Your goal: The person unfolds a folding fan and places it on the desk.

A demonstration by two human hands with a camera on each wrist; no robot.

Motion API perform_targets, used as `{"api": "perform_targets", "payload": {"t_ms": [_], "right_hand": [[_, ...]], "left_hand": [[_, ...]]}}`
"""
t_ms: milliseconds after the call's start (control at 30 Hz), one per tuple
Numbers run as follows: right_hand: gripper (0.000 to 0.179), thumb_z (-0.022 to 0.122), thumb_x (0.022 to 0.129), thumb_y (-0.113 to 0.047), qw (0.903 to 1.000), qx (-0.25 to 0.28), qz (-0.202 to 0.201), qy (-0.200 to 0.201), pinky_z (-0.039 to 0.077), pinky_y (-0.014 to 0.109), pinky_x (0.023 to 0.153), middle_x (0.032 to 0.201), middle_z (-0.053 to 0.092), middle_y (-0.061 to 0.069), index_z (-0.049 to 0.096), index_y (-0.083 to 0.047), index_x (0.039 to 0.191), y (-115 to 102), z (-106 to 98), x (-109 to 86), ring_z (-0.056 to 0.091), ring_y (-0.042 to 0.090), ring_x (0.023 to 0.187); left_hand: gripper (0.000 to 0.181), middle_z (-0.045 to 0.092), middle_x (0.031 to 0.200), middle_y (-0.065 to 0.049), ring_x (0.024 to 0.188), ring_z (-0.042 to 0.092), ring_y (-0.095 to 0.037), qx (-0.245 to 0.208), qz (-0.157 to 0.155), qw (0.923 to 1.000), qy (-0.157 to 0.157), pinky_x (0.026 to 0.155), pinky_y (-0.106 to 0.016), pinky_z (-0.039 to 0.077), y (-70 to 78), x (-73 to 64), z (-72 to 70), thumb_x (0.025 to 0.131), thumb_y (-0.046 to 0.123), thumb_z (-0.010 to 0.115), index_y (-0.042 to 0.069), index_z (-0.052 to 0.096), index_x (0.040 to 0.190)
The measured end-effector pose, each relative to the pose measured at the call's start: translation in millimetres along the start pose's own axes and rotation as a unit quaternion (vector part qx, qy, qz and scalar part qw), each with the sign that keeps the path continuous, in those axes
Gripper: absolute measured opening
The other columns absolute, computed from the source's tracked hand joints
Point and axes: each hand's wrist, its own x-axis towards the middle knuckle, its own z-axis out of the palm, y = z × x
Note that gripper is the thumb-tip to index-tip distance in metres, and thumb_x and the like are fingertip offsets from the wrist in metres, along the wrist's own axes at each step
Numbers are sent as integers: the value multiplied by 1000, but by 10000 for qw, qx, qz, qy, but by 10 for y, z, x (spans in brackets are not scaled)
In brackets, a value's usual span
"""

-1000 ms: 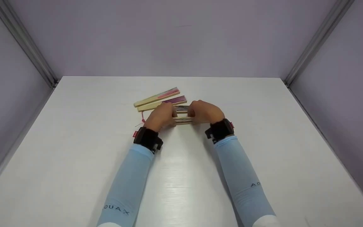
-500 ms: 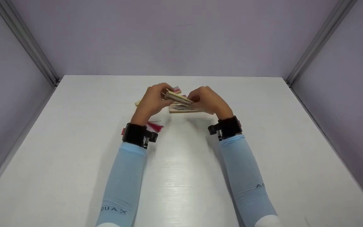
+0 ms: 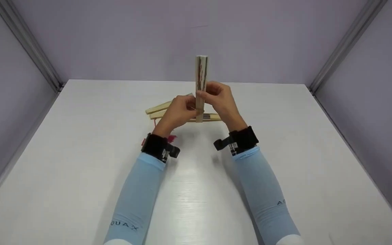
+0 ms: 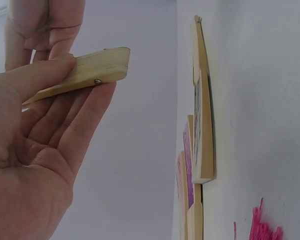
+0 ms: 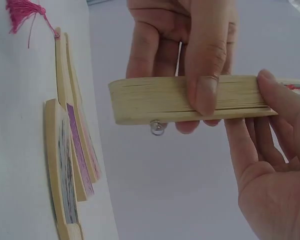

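Observation:
A folded hand fan point(image 3: 201, 73) with pale bamboo ribs stands upright in the air, its printed end up. My left hand point(image 3: 179, 112) pinches its bare rib end between thumb and fingers, near the rivet. Higher up, my right hand point(image 3: 221, 102) grips the same fan, thumb on the near side. In the right wrist view the fan's ribs point(image 5: 150, 100) are stacked closed, with a small metal ring point(image 5: 157, 129) at the rivet. Below the hands, another folded fan point(image 3: 213, 117) with a grey-printed edge lies on the table, partly hidden behind the held one.
Two more folded fans lie behind my left hand: a purple-edged fan point(image 5: 79, 155) and a pink-edged fan point(image 5: 90, 142). A pink tassel point(image 3: 172, 138) on a cord rests on the white table point(image 3: 80, 153). A pale wall point(image 3: 131, 41) stands behind the table.
Both hands have lifted the nearest fan off the table and turned it from lying crosswise to upright. The other fans have stayed in place.

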Motion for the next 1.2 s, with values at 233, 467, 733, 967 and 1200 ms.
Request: {"api": "perform_targets", "payload": {"t_ms": [233, 467, 733, 967, 1200], "right_hand": [[26, 69, 108, -20, 9913, -873, 774, -616, 61, 42, 112, 124, 75, 9, 74, -7, 130, 24, -149, -81, 73, 23, 120], [26, 73, 105, -16, 9918, -852, 862, -410, 65, 38, 105, 126, 77, 14, 77, -3, 128, 44, -219, -78, 77, 21, 113], [26, 75, 103, -12, 9944, -364, 990, 92, 66, 38, 101, 115, 77, 7, 77, -1, 127, 78, -125, -52, 79, 19, 107], [26, 76, 101, -4, 9953, 171, 918, 263, 68, 37, 95, 102, 80, -2, 77, 6, 125, 74, -68, -38, 80, 12, 97], [22, 74, 102, -2, 9942, 432, 941, 289, 69, 33, 89, 97, 79, -4, 77, 7, 121, 112, -53, -12, 80, 10, 92]], "left_hand": [[26, 81, 123, -12, 113, 77, -26, 9, -61, 10000, -14, 103, -41, 64, -28, 5, 40, 103, 14, 75, 8, 79, 128], [25, 77, 124, -14, 117, 75, -26, -374, -371, 9982, 302, 101, -41, 65, -35, 13, 98, 104, 11, 73, 6, 76, 129], [27, 80, 126, -17, 118, 78, -28, -1025, -638, 9897, 772, 97, -38, 67, -51, 4, 112, 105, 9, 73, 5, 77, 131], [26, 81, 124, -19, 114, 79, -25, -1368, -719, 9834, 955, 95, -34, 67, -59, 10, 75, 103, 6, 74, 2, 78, 128], [27, 80, 126, -21, 115, 80, -28, -1607, -809, 9785, 1008, 94, -35, 68, -76, 15, 53, 103, 5, 74, 0, 78, 129]]}}
